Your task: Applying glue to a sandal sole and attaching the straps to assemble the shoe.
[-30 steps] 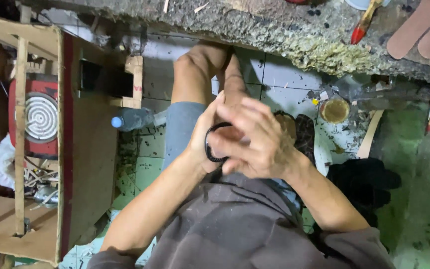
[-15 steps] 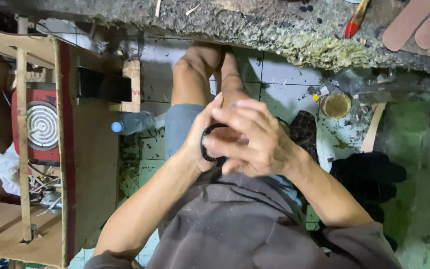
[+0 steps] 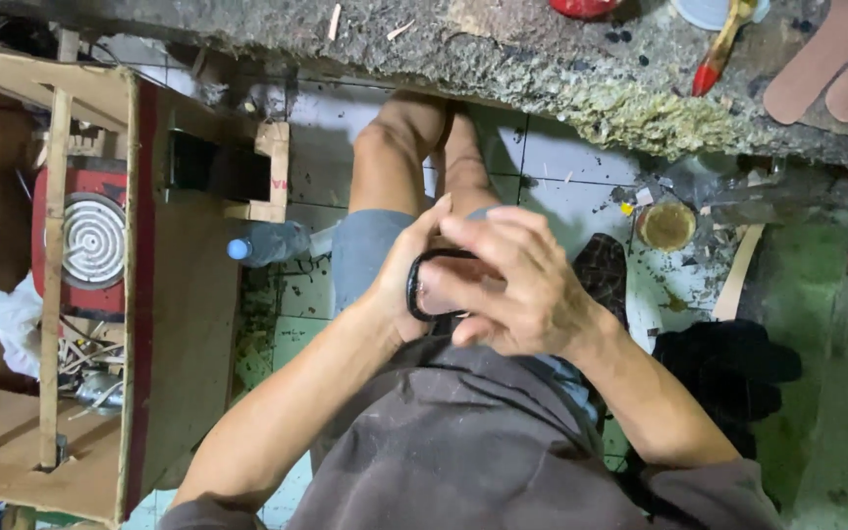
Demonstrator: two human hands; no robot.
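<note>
Both hands closed on a small black ring over the lap.

Left hand [image 3: 399, 290] gripping black ring [image 3: 422, 285] at 9 o'clock; right hand [image 3: 507, 285] clenched across it from 3 o'clock. Barely shifted since a second ago, grip unchanged, work apparently ongoing.

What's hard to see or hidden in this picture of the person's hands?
- Black ring, head view: only its left arc shows; the right hand covers the rest.
- Left hand: its palm and most fingers are hidden behind the right hand and ring.
- Red-handled brush: its upper end is cut off by the top edge.
- Plastic bottle: partly hidden behind the knee.
- Feet: hidden under the rough bench edge.
</note>
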